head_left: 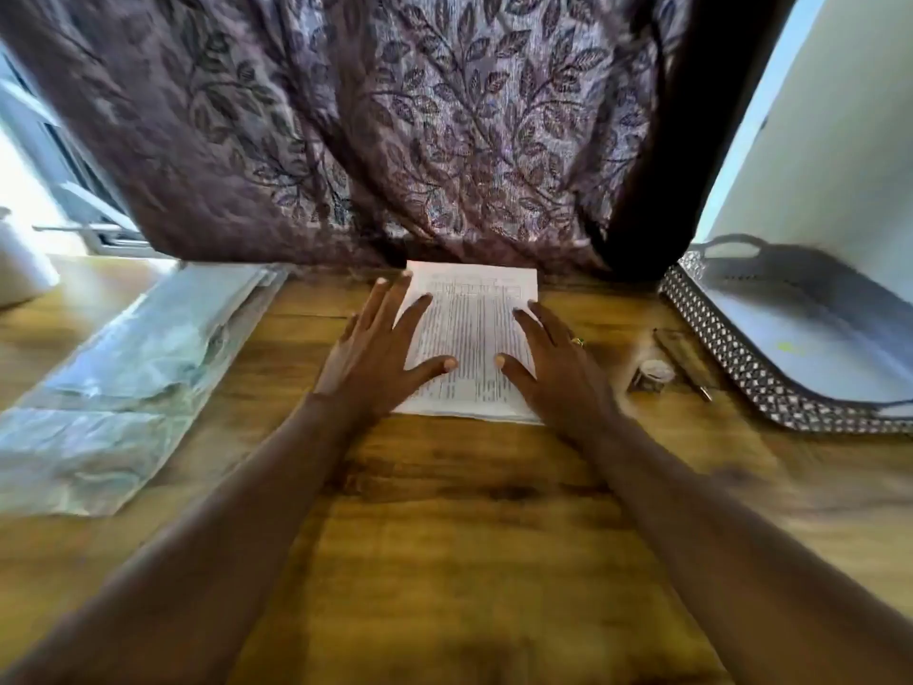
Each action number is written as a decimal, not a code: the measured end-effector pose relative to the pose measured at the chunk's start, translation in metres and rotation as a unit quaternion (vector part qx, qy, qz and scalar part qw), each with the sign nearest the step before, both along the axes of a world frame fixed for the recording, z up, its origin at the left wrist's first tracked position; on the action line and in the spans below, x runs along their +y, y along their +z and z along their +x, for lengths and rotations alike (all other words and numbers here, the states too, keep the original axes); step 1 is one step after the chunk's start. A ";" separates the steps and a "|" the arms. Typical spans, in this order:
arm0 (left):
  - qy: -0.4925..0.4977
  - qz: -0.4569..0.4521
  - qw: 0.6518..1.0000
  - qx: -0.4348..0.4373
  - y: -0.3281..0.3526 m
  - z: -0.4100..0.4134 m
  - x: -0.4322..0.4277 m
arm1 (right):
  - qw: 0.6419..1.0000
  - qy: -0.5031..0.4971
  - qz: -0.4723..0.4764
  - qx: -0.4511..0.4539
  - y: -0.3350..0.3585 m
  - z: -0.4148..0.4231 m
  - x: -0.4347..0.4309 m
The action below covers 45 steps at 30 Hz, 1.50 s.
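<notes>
Head cam: printed sheet (474, 338) lies flat on table (469, 511), far centre, nr curtain (444, 140). L hand (380, 348) + R hand (553, 358) rest on its side edges, fingers spread, gripping nothing. Prob. early stage: sheet not lifted or folded yet.

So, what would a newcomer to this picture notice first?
Most likely the two hands in the middle: the left hand and the right hand rest with straight, spread fingers on a printed paper sheet on the wooden table. Behind them hangs a purple curtain with a leaf pattern, and a silver tray with a studded rim stands at the right.
</notes>
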<state>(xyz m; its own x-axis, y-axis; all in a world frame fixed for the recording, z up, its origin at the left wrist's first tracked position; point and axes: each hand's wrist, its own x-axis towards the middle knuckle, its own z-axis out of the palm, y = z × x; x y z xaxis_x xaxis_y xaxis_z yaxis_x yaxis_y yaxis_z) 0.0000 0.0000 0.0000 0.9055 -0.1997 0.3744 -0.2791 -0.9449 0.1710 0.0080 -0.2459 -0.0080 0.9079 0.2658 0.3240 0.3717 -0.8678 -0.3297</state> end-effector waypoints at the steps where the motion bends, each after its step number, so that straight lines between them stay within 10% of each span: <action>1: -0.004 -0.012 1.000 0.019 -0.002 -0.008 -0.001 | 1.000 0.004 0.014 0.009 -0.001 -0.006 -0.001; 34: -0.098 0.062 0.993 0.030 -0.007 -0.050 -0.006 | 0.998 0.032 -0.034 0.041 -0.010 -0.045 -0.026; 45: -0.070 0.082 0.994 -0.018 -0.008 -0.051 -0.008 | 0.972 0.066 -0.192 -0.120 -0.003 -0.042 -0.006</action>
<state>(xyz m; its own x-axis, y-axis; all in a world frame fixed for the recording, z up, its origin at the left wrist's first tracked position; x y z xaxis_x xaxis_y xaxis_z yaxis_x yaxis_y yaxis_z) -0.0508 -0.0083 -0.0078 0.8508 -0.3842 0.3584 -0.4133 -0.9106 0.0051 -0.0337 -0.2514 -0.0113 0.7688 0.5173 0.3760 0.5137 -0.8497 0.1186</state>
